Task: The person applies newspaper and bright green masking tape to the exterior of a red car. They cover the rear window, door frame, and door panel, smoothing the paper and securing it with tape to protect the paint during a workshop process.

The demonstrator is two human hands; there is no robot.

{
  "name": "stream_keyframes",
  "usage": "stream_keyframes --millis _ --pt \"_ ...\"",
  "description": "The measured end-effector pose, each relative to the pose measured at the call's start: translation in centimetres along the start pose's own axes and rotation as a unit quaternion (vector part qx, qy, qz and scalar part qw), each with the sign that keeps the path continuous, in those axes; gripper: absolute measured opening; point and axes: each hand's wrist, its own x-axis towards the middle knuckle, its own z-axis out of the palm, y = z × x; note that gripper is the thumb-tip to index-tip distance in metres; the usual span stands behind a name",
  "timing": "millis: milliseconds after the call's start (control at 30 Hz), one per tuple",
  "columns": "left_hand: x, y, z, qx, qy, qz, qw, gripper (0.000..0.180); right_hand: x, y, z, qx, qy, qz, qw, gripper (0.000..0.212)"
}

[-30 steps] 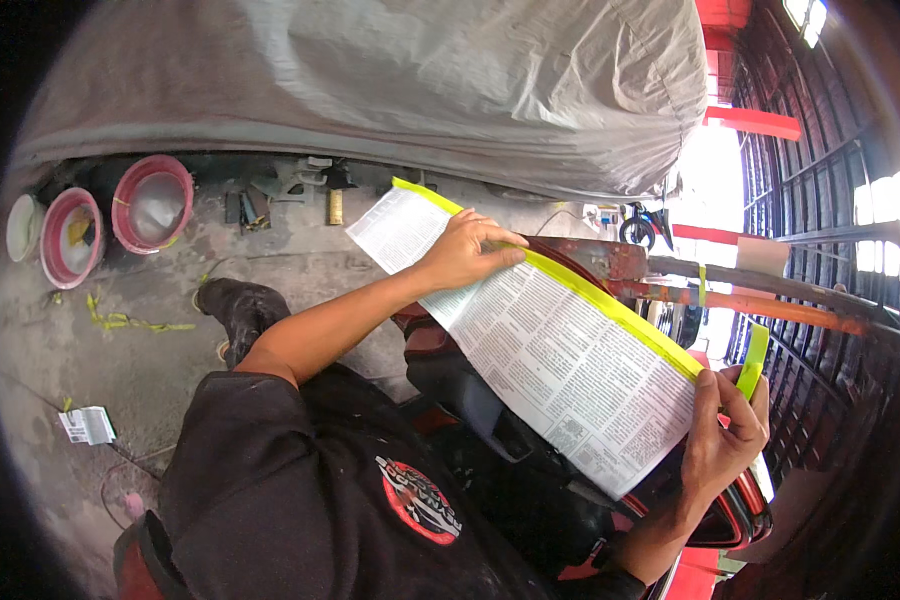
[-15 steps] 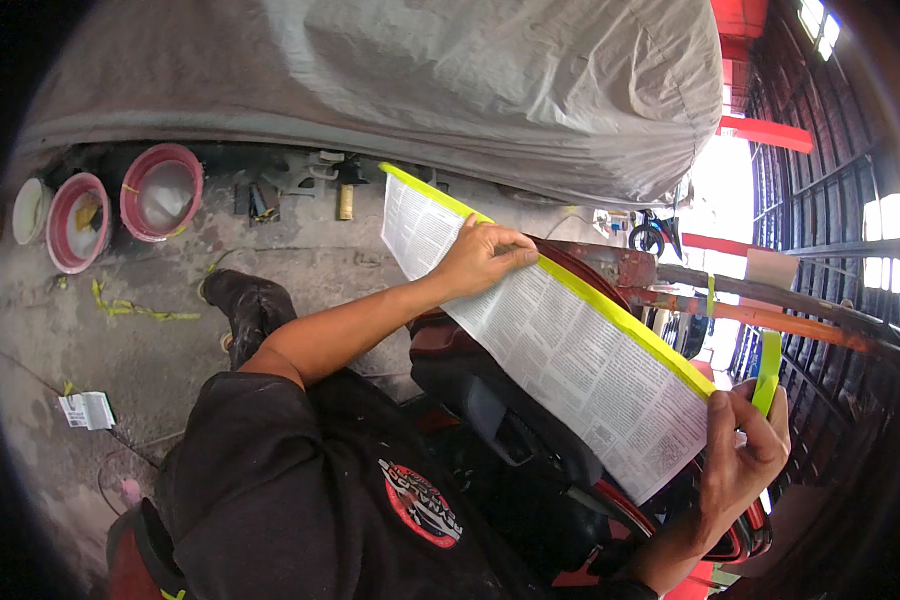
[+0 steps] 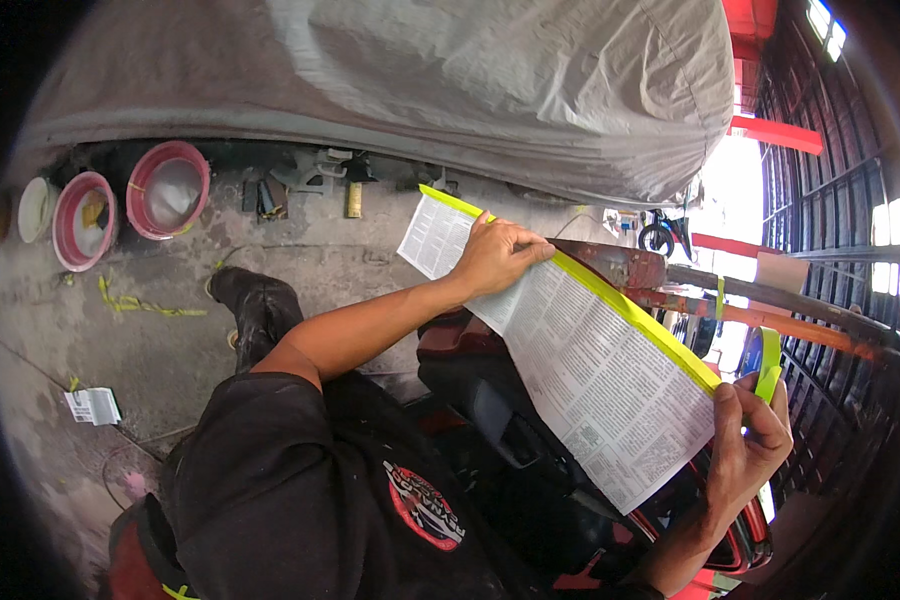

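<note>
Between my hands stretches a strip of newspaper (image 3: 595, 385), with bright yellow-green masking tape (image 3: 630, 310) along its upper edge. My left hand (image 3: 502, 258) pinches the taped edge left of its middle, and the paper creases below it. At the taped edge's right end, my right hand (image 3: 752, 435) grips the tape between thumb and fingers. A roll of the same tape (image 3: 768, 365) hangs at the right hand's fingers. Under the paper lies a dark red and black car door (image 3: 495, 410), partly hidden by the paper.
Worn metal bars (image 3: 780, 310) reach from the door to the right. Behind is a large vehicle under a grey cover (image 3: 490, 90). Pink tubs (image 3: 168, 190), a small can (image 3: 354, 198) and tape scraps (image 3: 140, 303) are on the floor at left. A cable (image 3: 30, 360) runs there.
The newspaper's left end has swung right and down, and a crease now shows under my left hand. That hand has shifted slightly right. My right hand keeps its grip; the roll has turned a little.
</note>
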Motion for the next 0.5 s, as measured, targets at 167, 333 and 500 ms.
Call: stream_keyframes --millis 167,333,500 --pt "0.1 0.4 0.1 -0.006 -0.009 -0.022 1.0 0.032 0.0 0.1 0.2 0.013 0.003 0.015 1.0 0.006" --pt "0.4 0.4 0.2 0.005 -0.013 -0.022 1.0 0.03 -0.2 -0.1 0.1 -0.019 0.0 0.008 1.0 0.007" --pt "0.6 1.4 -0.2 -0.062 -0.031 -0.103 0.992 0.034 -0.5 -0.4 0.0 -0.025 -0.015 -0.032 0.999 0.009"
